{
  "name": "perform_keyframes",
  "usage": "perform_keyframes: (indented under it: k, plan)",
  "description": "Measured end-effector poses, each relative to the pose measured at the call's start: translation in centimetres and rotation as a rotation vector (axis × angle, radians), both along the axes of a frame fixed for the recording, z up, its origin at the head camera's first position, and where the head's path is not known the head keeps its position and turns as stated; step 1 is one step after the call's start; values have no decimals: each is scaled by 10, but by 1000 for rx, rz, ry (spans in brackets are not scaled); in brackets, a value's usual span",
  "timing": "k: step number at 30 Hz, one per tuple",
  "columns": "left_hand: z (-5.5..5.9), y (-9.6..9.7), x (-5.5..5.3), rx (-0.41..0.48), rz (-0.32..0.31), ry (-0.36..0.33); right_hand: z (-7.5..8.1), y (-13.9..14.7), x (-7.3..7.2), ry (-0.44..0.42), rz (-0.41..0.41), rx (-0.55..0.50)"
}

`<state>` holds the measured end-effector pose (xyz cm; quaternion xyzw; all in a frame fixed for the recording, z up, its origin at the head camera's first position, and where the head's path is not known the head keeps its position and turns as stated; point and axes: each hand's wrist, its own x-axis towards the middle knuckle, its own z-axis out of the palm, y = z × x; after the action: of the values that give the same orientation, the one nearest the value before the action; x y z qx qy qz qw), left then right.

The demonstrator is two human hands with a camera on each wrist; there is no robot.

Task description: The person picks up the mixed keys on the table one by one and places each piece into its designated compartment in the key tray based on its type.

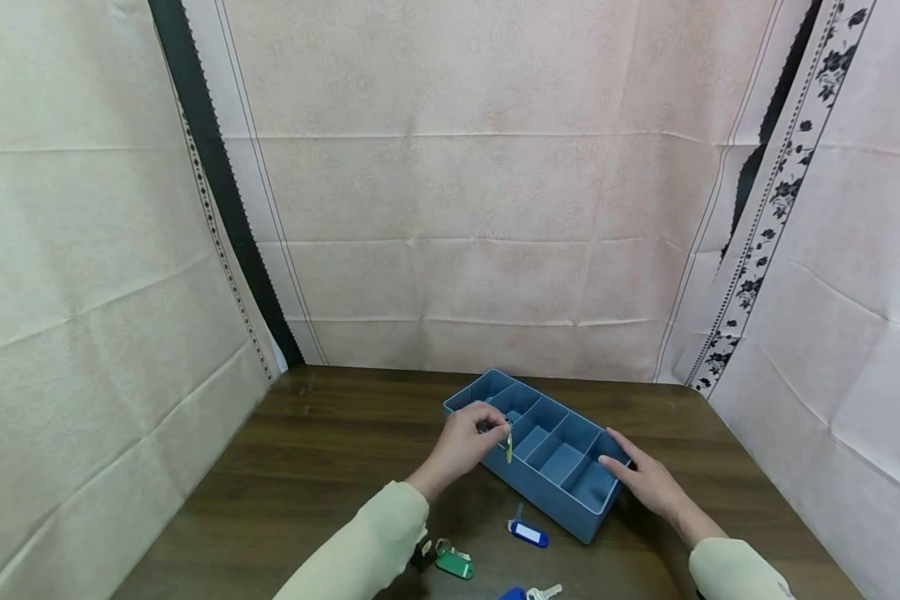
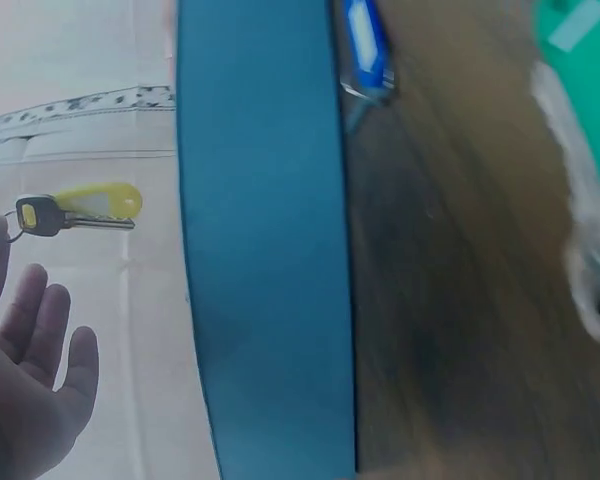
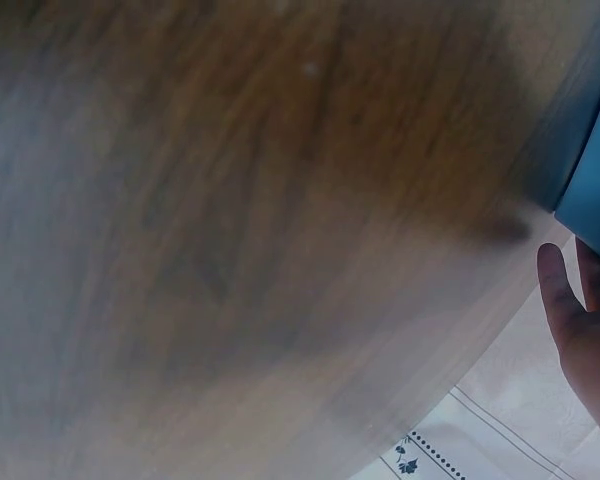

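In the head view, my left hand (image 1: 471, 440) is over the near long side of a blue divided box (image 1: 536, 486). It pinches a small ring with a key (image 2: 42, 215) and a yellow key tag (image 2: 128, 200), which hang from the fingertips. The left wrist view shows the key's dark head and metal blade, the other fingers spread below. My right hand (image 1: 648, 479) holds the box's far right corner, thumb over the rim and fingers along the outside. In the right wrist view, some of those fingers (image 3: 557, 285) lie beside the box end, partly out of frame.
On the table (image 1: 330, 483) in front of the box lie a blue key tag (image 1: 528, 533), a green key tag (image 1: 454, 565) and another blue tag (image 1: 513, 594) with a key (image 1: 544, 592). Pale cloth (image 1: 450, 200) hangs behind the table and at both sides.
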<state>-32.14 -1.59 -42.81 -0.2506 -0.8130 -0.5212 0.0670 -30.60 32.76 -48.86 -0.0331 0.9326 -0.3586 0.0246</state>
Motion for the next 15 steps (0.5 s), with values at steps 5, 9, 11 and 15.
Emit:
perform_keyframes:
  k: [5,9,11,15]
  plan:
    - [3,13,-8,28,52,37,-1,1,-1,6,-1,3]
    - [4,21,-15,37,95,44,-2,1,-1,7,-2,7]
    - [4,25,-19,45,111,33,-2,1,-2,7,-1,6]
    - [5,32,-24,67,135,9,-2,1,-2,6,-2,2]
